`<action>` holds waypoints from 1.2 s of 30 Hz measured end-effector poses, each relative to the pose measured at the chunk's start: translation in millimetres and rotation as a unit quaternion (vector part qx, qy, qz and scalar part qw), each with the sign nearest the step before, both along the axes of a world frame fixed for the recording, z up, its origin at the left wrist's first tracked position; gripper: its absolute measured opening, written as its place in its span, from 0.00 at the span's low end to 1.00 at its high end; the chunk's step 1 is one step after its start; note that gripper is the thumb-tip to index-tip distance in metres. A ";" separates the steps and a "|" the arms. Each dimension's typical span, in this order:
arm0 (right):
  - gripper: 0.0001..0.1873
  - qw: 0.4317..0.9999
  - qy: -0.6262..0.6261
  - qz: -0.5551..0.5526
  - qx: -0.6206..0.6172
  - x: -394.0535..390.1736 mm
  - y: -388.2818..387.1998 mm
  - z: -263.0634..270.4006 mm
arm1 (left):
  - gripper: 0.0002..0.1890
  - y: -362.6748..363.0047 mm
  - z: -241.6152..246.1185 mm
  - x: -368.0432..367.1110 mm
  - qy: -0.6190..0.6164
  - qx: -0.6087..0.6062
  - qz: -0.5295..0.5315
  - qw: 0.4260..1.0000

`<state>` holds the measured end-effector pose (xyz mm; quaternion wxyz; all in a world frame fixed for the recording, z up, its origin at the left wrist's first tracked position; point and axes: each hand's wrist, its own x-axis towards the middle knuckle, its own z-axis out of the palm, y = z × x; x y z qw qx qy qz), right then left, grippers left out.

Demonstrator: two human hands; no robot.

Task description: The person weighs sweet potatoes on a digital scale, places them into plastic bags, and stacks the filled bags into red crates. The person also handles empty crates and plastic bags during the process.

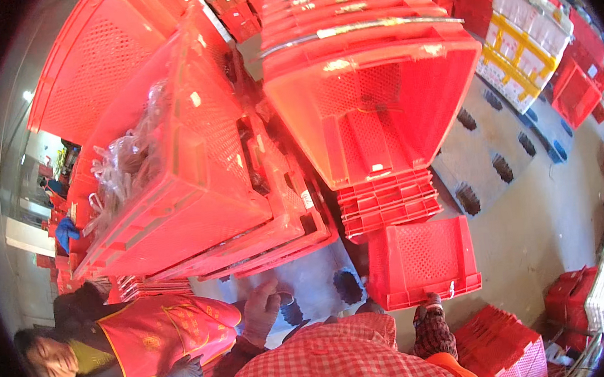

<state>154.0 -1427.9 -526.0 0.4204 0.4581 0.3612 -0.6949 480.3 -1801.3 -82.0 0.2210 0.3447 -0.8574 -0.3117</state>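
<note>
My right hand (pixel 428 306), in a dark glove and a plaid sleeve, grips the near rim of a small red plastic crate (pixel 426 255) at the lower centre right. This crate is beside a stack of similar crates (pixel 389 202). My left hand (pixel 261 308), in a pinkish glove, is raised at the lower centre left with its fingers apart and nothing visible in it. Beyond it stand large red crates (pixel 216 196), the upper one tilted and holding clear plastic bags (pixel 132 155). Nested red crates (pixel 377 122) lie on their side ahead, their opening towards me.
A co-worker in a red apron (pixel 158 335) stands close at the left, a gloved hand near mine. Grey-blue pallets (pixel 484 145) lie at the right, below white boxes with yellow tape (pixel 519 56). Folded red crates (pixel 496 344) are stacked at the lower right.
</note>
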 end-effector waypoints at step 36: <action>0.12 0.726 0.606 -0.255 0.202 146.1 349.6 645.8 | 0.22 80.4 -96.0 -194.6 0.011 0.026 -0.459 0.888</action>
